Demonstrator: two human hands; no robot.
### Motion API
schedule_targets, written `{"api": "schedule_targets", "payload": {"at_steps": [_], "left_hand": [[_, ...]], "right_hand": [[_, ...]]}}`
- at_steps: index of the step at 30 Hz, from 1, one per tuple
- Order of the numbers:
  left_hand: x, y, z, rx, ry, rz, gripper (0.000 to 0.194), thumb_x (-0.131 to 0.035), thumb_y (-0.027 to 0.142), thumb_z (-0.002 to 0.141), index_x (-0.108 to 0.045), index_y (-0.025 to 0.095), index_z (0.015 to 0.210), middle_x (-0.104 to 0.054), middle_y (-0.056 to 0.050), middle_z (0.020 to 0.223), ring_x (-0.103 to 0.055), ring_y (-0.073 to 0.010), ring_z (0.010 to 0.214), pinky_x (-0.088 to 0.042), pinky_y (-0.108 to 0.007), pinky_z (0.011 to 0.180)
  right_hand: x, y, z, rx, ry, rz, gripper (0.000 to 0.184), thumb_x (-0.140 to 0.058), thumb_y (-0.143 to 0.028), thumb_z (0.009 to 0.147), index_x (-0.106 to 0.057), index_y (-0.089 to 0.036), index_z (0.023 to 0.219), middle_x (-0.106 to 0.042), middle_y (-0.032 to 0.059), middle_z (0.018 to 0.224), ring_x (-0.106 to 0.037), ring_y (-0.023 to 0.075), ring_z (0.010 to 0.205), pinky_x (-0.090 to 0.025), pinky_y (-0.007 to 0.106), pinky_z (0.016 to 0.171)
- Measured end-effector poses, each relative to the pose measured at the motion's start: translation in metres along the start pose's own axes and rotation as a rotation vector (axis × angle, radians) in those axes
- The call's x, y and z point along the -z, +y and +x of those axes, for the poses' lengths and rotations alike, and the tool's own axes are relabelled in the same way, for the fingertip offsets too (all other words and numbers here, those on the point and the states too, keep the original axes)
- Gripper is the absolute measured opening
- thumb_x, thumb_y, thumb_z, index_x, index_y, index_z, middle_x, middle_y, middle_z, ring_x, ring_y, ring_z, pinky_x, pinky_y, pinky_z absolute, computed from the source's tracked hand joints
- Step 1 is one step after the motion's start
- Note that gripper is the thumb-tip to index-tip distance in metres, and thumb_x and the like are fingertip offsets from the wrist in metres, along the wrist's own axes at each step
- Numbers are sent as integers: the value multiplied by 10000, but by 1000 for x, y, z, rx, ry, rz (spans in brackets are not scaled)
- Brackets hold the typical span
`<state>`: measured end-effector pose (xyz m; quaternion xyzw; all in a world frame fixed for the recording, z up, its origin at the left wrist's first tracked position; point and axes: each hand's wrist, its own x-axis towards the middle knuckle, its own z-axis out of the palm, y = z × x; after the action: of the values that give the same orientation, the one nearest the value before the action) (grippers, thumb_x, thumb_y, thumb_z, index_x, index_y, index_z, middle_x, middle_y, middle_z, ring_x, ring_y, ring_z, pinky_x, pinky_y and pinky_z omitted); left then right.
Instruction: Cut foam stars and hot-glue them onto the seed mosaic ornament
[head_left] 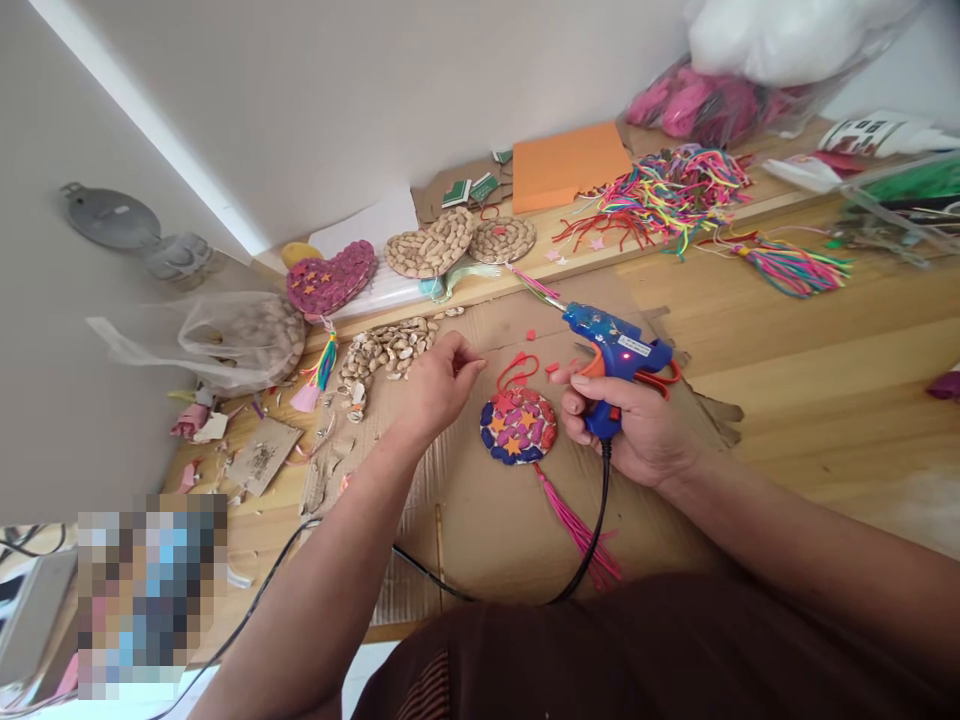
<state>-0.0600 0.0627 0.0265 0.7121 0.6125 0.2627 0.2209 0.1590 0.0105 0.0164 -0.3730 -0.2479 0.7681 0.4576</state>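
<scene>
My right hand (637,425) is wrapped round the handle of a blue hot glue gun (611,340), its nozzle pointing up and left and a red light lit on its side. To the left, my left hand (446,380) hovers over the cardboard with thumb and fingertips pinched together; whatever may be between them is hidden. Between both hands lies a round ornament (517,428) covered in painted peanut shells, with orange and red stars, a red cord loop (519,370) on top and a pink tassel (574,525) below. Small red pieces (531,335) lie just above it.
A cardboard sheet (480,540) covers the work area. Peanut shells (390,350) are heaped at its upper left. Behind stand a purple heart ornament (332,280), plain peanut-shell ornaments (431,243) and colourful tassels (675,195). The glue gun's black cord (431,578) crosses in front of me.
</scene>
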Motion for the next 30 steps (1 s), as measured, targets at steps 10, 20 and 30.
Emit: {"api": "schedule_targets", "payload": {"at_steps": [10, 20, 30], "left_hand": [[-4, 30, -50, 157, -310, -427, 93, -697, 205, 767, -703, 157, 846, -728, -27, 779, -650, -129, 672, -517, -247, 632], [-27, 42, -62, 14, -322, -301, 86, -653, 109, 782, -698, 181, 791, -718, 5, 781, -610, -111, 656, -486, -242, 655], [-32, 44, -61, -114, -271, -187, 142, -623, 67, 787, -682, 194, 809, -724, 12, 820, -610, -110, 680, -476, -239, 677]], "right_hand": [[-3, -2, -1, -4, 56, -38, 159, -708, -286, 709, -703, -186, 832, -517, -21, 611, -449, 108, 503, -288, 260, 443], [-3, -1, 0, -9, 71, -64, 164, -718, -290, 695, -708, -191, 826, -519, -16, 611, -460, 111, 505, -291, 256, 431], [-1, 1, 1, -7, 53, -76, 170, -714, -306, 710, -708, -194, 837, -526, -19, 624, -471, 111, 509, -304, 261, 443]]}}
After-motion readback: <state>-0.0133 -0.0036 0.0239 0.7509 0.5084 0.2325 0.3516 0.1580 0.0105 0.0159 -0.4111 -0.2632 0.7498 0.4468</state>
